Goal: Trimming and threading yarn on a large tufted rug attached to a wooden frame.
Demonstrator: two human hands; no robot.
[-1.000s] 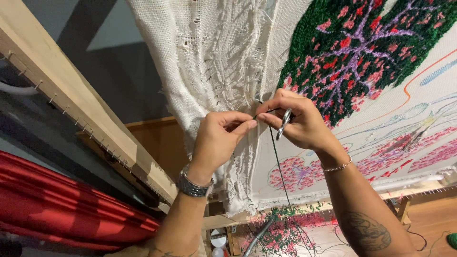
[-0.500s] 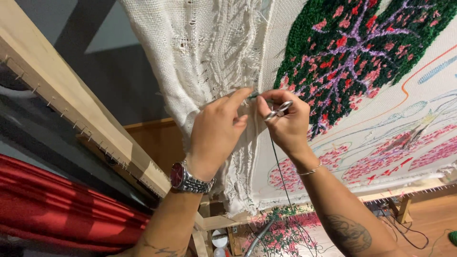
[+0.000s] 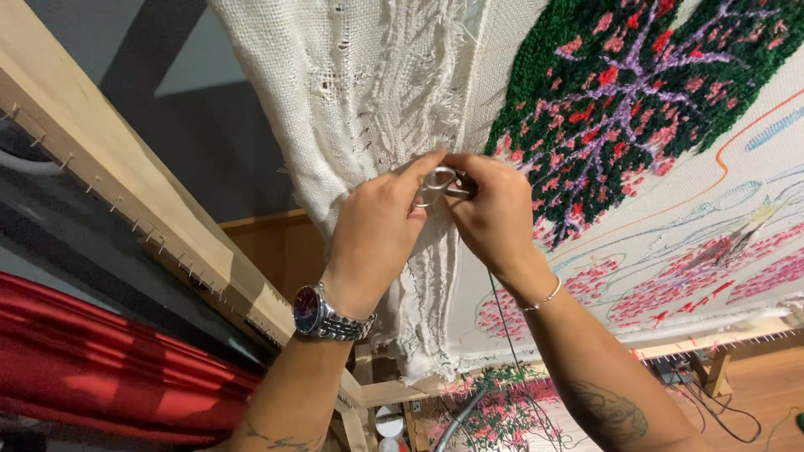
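Scissors (image 3: 437,186): small, metal, rigid, light; pinched between left hand (image 3: 381,234) and right hand (image 3: 494,213), both closed, against hanging white cloth (image 3: 360,92). Loops likely give surest hold.

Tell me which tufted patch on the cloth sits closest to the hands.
The big dark-green patch with red and purple, just beside the right hand; the pink patches lie lower, farther off.

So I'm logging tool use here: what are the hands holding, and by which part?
A small pair of metal scissors, pinched at the finger loops between the left hand and right hand, against the white cloth. The blades are hidden.
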